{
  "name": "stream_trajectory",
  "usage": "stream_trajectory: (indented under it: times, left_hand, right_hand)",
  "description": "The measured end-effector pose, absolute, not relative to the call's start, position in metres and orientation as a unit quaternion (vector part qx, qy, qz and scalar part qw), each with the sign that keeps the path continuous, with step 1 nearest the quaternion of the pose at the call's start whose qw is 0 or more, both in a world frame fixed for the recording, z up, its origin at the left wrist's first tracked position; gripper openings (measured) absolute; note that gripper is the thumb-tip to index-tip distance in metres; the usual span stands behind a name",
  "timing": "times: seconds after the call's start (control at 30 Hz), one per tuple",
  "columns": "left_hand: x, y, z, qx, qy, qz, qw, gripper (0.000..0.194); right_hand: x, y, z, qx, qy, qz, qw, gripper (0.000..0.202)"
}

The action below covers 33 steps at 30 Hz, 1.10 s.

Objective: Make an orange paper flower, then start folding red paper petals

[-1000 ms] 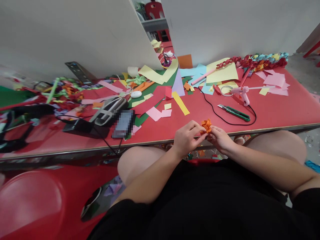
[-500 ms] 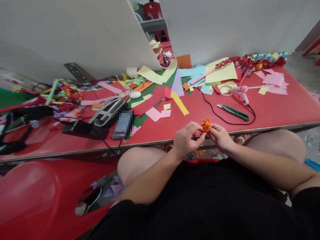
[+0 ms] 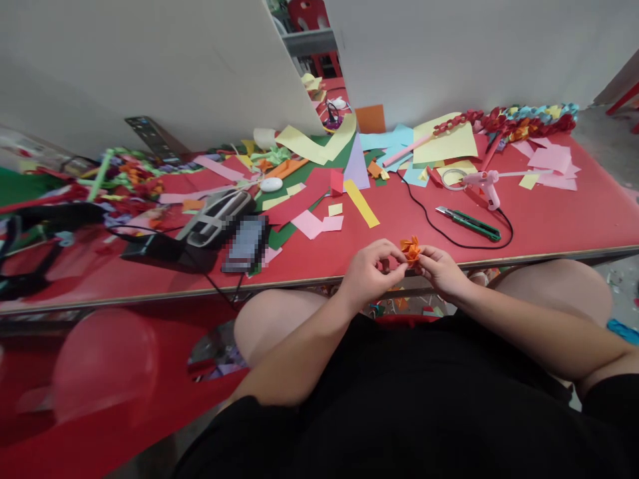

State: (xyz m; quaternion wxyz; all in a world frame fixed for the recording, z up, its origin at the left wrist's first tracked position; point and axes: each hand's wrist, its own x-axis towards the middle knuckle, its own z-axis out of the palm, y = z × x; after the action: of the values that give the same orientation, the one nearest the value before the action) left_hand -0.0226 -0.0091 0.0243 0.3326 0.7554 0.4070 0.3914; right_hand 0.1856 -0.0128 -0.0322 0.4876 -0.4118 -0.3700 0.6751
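White boards (image 3: 150,66) stand behind the far edge of the red table (image 3: 554,219) in the head view, and coloured paper lies heaped along that edge, which leaves some bare surface before the person. Above the near edge, right of its middle, sits the orange folded-paper flower (image 3: 410,250), held off the tabletop. The left hand (image 3: 370,274) has a narrow pinch on its left side, thumb and forefinger close together; the right hand (image 3: 443,274) pinches its lower right side. Such fingertip holds probably spare the folded points from crushing; exactly which fold each presses is too small to tell. Toward the right end, the pink glue gun (image 3: 486,186) and green utility knife (image 3: 470,223) lie beside each other, seemingly for easy reach, with the gun's black cord (image 3: 424,224) looping around the knife's near side.
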Motion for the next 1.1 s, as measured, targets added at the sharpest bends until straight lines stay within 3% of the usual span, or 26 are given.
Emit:
stream_trajectory:
  times: [0.2,0.47,1.1]
  left_hand:
    - [-0.026,-0.012,0.032,0.778,0.416,0.376,0.285,0.006]
    - [-0.027,-0.007,0.028,0.766,0.41,0.367,0.334,0.007]
    - [-0.037,-0.015,0.044,0.808,0.443,0.309,0.236,0.01]
  right_hand:
    - [0.187,-0.013,-0.028,-0.417,-0.376,0.675,0.478,0.039]
    - [0.186,-0.013,-0.031,-0.426,-0.392,0.664,0.473,0.041]
    - [0.19,-0.014,-0.021,-0.418,-0.419,0.677,0.437,0.03]
